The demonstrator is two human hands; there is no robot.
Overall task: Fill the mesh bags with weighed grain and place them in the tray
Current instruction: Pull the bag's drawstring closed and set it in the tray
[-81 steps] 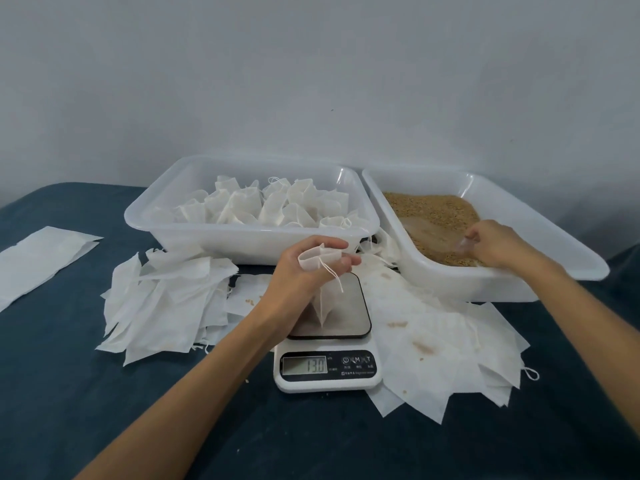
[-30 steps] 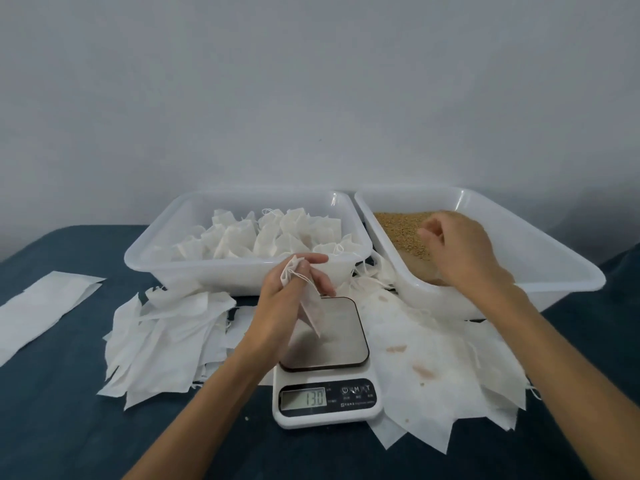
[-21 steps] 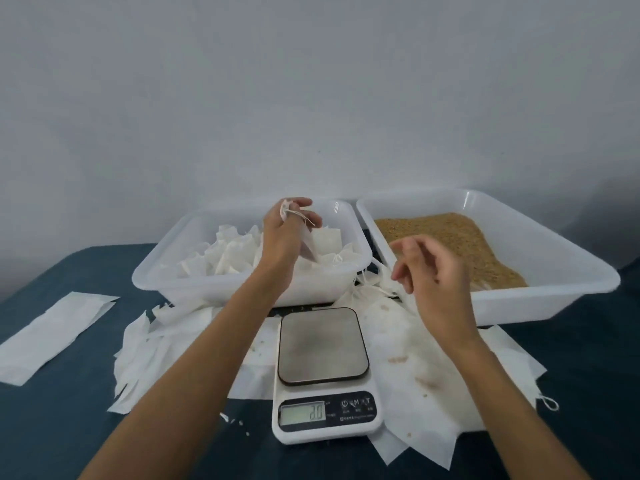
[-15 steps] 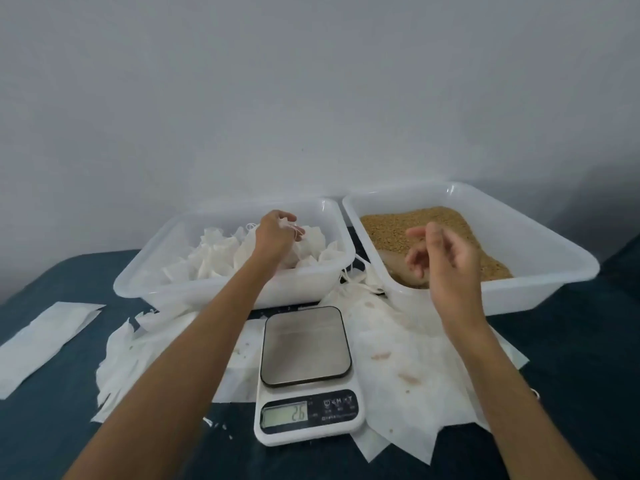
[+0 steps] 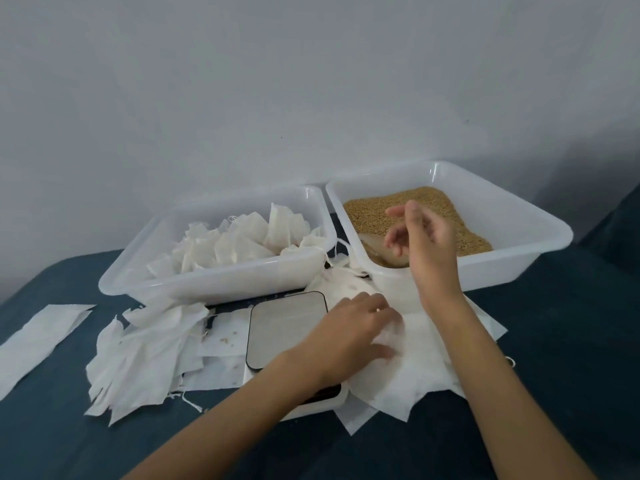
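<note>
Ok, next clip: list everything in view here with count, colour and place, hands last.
tray of filled bags: one, translucent white, back left on the table, holding many white filled mesh bags
grain tray: one, translucent white, back right, partly filled with tan grain
scale: one, white with grey platter, centre front; platter bare, display hidden by the left forearm
empty bags, right pile: many, white, right of the scale
empty bags, left pile: many, white, left of the scale
flat strip: one, white, far left
table cover: dark blue
left hand: on the right pile
right hand: open, empty, over the grain tray's near wall
</note>
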